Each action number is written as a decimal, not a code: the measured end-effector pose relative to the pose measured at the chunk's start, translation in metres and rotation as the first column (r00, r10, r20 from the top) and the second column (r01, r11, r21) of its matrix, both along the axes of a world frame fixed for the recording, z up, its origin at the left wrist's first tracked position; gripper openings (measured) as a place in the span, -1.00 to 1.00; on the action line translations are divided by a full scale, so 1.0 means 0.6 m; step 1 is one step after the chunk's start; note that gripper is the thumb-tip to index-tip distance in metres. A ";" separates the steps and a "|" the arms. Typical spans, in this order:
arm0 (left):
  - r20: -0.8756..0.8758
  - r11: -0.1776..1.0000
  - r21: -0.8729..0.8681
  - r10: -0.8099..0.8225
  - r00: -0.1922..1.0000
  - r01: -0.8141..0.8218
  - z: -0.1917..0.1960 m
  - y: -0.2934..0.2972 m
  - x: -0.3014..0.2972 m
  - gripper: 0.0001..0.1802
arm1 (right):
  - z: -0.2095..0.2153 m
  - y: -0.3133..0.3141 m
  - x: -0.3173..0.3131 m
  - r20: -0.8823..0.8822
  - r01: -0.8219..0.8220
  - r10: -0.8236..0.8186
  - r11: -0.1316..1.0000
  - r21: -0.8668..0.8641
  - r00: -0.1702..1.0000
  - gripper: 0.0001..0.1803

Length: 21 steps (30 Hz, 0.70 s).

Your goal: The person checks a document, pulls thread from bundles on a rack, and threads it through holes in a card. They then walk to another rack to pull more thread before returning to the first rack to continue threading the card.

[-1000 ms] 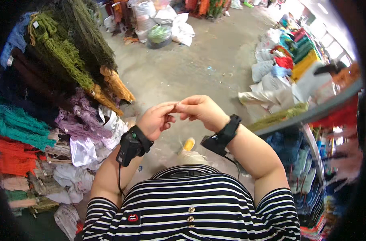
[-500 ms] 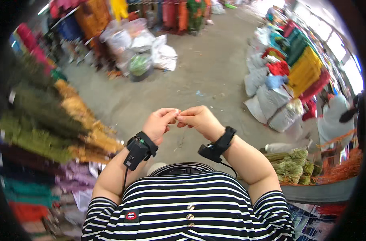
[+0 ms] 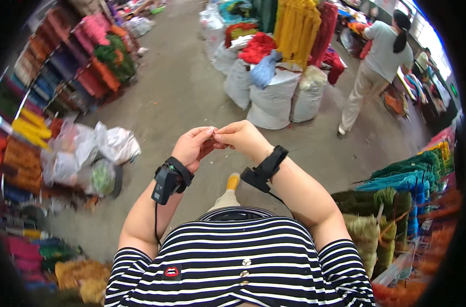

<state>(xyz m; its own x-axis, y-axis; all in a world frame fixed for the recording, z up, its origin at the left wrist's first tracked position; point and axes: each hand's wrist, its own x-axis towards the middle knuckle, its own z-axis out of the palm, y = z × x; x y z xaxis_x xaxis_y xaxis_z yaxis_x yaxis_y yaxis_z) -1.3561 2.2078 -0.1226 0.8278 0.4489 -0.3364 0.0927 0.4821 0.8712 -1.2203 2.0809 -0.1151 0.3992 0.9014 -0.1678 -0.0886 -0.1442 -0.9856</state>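
Note:
Both hands meet in front of my body, fingertips touching. My left hand (image 3: 193, 146) is closed in a pinch, thumb against the forefinger. My right hand (image 3: 242, 137) pinches at the same spot from the other side. Whatever lies between the fingertips, if anything, is too small to make out. A black device is strapped on each wrist: the left wristband device (image 3: 167, 181) and the right wristband device (image 3: 263, 171), each with a cable. Below the hands, my foot in a yellow shoe (image 3: 233, 181) shows on the floor.
White sacks (image 3: 274, 100) stand ahead, with red cloth or yarn (image 3: 258, 48) and hanging yellow skeins (image 3: 296, 30) behind. Another person (image 3: 373, 66) walks at the right. Plastic bags (image 3: 115, 143) sit left. Racks of green and blue skeins (image 3: 396, 184) stand close on the right.
My body has turned right and moved along the floor; the sacks shifted toward the middle and the walking person came into fuller view. Both hands keep their pinch.

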 end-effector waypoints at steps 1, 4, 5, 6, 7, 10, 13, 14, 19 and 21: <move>0.022 0.997 0.007 -0.074 0.997 0.073 0.000 0.033 0.065 -0.82 | 0.007 0.016 0.057 -0.048 0.051 -0.051 0.999 0.011 0.998 -0.75; 0.091 0.987 -0.097 -0.117 0.989 0.126 -0.006 0.110 0.263 -0.85 | 0.011 0.033 0.237 0.039 0.249 -0.248 0.968 -0.013 0.968 -0.75; 0.147 0.974 -0.159 -0.140 0.979 0.163 -0.001 0.129 0.325 -0.86 | 0.015 0.029 0.296 0.051 0.321 -0.322 0.947 0.017 0.945 -0.76; 0.215 0.960 -0.199 -0.152 0.965 0.195 0.001 0.149 0.384 -0.88 | 0.022 0.019 0.353 0.017 0.397 -0.397 0.918 -0.001 0.918 -0.77; 0.293 0.939 -0.218 -0.196 0.936 0.265 0.014 0.167 0.440 -0.90 | 0.028 0.003 0.409 -0.020 0.471 -0.472 0.882 -0.025 0.882 -0.77; 0.254 0.940 -0.300 -0.083 0.964 0.160 0.031 0.195 0.602 -0.90 | 0.057 -0.073 0.560 0.032 0.633 -0.633 0.774 0.009 0.773 -0.76; 0.243 0.935 -0.331 -0.047 0.969 0.129 0.028 0.234 0.755 -0.92 | 0.096 -0.158 0.692 0.096 0.735 -0.734 0.677 0.034 0.672 -0.76; 0.235 0.937 -0.325 -0.051 0.971 0.128 0.020 0.246 0.803 -0.93 | 0.108 -0.188 0.729 0.094 0.760 -0.759 0.649 0.030 0.644 -0.76; 0.073 0.940 -0.341 0.031 0.997 -0.004 -0.039 0.257 1.015 -0.92 | 0.156 -0.321 0.889 0.173 0.905 -0.899 0.419 0.071 0.403 -0.75; 0.066 0.932 -0.362 -0.008 0.998 0.032 -0.074 0.238 1.102 -0.89 | 0.164 -0.374 0.967 0.183 0.915 -0.908 0.397 0.077 0.378 -0.76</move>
<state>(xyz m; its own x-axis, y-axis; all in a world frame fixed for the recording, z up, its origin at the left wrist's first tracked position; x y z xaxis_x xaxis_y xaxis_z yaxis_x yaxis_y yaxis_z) -0.6947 2.3505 -0.1673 0.8600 0.2891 -0.4206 0.0567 0.7648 0.6418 -0.6398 1.8567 -0.0168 0.9994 -0.0280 -0.0225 -0.0255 -0.1128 -0.9933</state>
